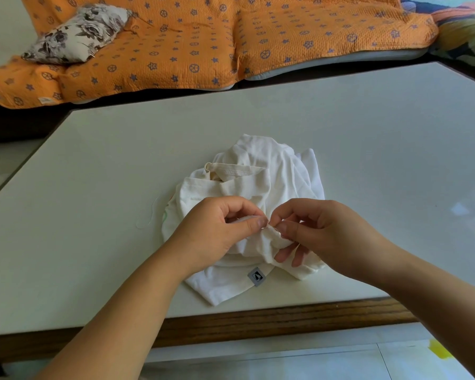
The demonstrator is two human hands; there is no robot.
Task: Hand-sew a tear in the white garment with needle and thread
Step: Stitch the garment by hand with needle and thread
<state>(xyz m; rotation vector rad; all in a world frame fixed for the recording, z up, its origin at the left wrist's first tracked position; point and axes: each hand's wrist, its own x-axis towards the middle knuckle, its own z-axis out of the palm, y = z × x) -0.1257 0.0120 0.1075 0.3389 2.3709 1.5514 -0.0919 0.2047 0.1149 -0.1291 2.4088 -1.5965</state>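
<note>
White garment (258, 171): bunched on table (368, 160), centre, near front edge; grey label (256, 276) toward that edge. Left hand (217, 229): thumb and forefinger pinch raised fold of cloth. Right hand (327, 229): thumb and forefinger pinch thin needle (269, 229) at same fold; other fingers loosely curled beneath cloth. Thread (151, 215): pale loose length on table, left of garment. Judgement: stitching under way. Tear hidden by fingers; stitch count cannot be told. Likely remaining: close seam, knot, trim thread.
</note>
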